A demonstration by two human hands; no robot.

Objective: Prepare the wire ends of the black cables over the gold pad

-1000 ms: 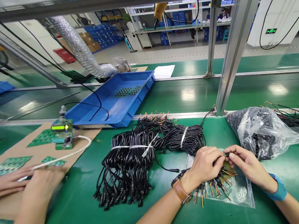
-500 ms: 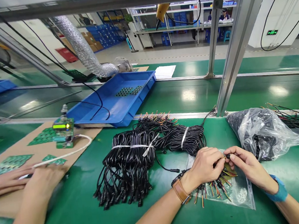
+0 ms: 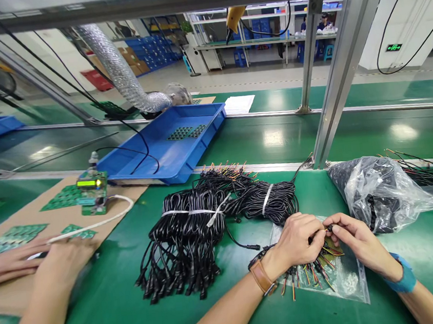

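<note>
1. A tied cable bundle (image 3: 186,224) is lying on the green worktop (image 3: 114,291).
2. To the right of the bundle, the left hand (image 3: 300,238) is curling nearly closed and pinching a coloured wire (image 3: 326,229); its own fingers are partly hiding this grip.
3. Farther right of the bundle, the right hand (image 3: 353,235) is pinching a small black connector (image 3: 329,228), with thumb and forefinger closing on it.
4. Right of the bundle, short leads (image 3: 315,266) with coloured ends are resting on a clear flat bag (image 3: 353,287); the left hand is covering part of them.
5. Well right of the bundle, a filled plastic bag (image 3: 382,193) is holding black parts; its folds are obscuring their shapes.
6. Left of the bundle, a circuit unit (image 3: 94,195) is showing a lit display (image 3: 88,183); any text is appearing too small to read.
7. Far behind and right of the bundle, a green sign (image 3: 394,47) is displaying arrows.
8. Left of the bundle, a co-worker's hands (image 3: 62,263) are resting over a brown sheet (image 3: 10,297); the view's edge is cutting off one arm.
</note>
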